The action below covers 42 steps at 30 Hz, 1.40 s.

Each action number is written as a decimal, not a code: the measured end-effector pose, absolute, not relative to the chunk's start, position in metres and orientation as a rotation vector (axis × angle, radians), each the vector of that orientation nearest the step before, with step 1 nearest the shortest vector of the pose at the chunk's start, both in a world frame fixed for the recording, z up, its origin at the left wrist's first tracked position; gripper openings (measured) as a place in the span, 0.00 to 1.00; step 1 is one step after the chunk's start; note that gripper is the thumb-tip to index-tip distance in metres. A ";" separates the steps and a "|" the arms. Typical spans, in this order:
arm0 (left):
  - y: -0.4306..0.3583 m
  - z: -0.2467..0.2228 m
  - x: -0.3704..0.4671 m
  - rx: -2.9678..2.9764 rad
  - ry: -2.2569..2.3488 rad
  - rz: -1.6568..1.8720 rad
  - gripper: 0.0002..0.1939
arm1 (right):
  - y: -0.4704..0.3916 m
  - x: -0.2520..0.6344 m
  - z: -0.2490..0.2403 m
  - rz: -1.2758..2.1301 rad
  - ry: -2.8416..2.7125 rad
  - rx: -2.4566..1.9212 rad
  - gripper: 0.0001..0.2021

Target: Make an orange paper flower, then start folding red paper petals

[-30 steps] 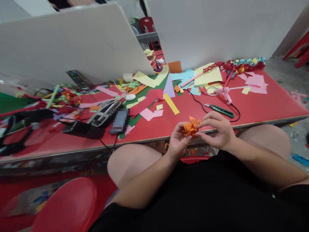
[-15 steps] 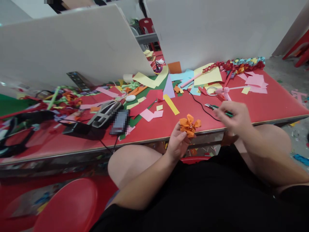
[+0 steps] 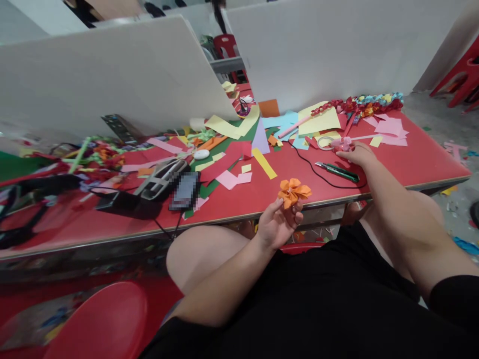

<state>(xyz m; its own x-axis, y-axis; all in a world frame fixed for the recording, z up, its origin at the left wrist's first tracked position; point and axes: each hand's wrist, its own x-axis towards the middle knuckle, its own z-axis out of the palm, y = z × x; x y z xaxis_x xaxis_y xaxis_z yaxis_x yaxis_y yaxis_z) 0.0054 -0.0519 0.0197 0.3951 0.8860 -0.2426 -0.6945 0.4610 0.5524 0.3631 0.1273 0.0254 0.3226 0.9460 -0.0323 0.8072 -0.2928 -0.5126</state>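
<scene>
Table by white boards holds scraps; left fingers pinch flower, right fingers clasp glue gun.

Paper flower: orange, whitish at the centre
Glue gun: pink
Utility knife: green handle with black parts, silvery blade
Tape roll: off-white
Tabletop: plain red, pale brownish edge
Paper strip: yellow
Paper triangle: lilac
Loose sheets: pale pink
Paper garlands: red, orange, light blue, yellow
Partition board: plain greyish white
Stool: red
Shirt: plain black
</scene>
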 end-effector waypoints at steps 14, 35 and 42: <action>-0.030 0.020 -0.003 0.755 0.607 1.331 0.30 | 0.045 0.309 0.051 0.835 -1.356 -1.174 0.26; -0.036 0.011 0.001 1.063 0.599 1.521 0.23 | -0.012 0.271 0.088 0.628 -2.152 -0.639 0.18; -0.037 0.013 0.001 1.054 0.601 1.491 0.23 | -0.011 0.273 0.084 0.647 -2.137 -0.611 0.17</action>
<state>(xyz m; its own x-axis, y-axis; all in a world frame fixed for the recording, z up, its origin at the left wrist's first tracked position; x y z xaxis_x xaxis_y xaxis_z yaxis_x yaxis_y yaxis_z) 0.0014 -0.0367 0.0126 0.0599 0.9587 0.2780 -0.4980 -0.2127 0.8407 0.2730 -0.0115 0.0841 -0.5608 0.6141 0.5554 0.2029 0.7522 -0.6269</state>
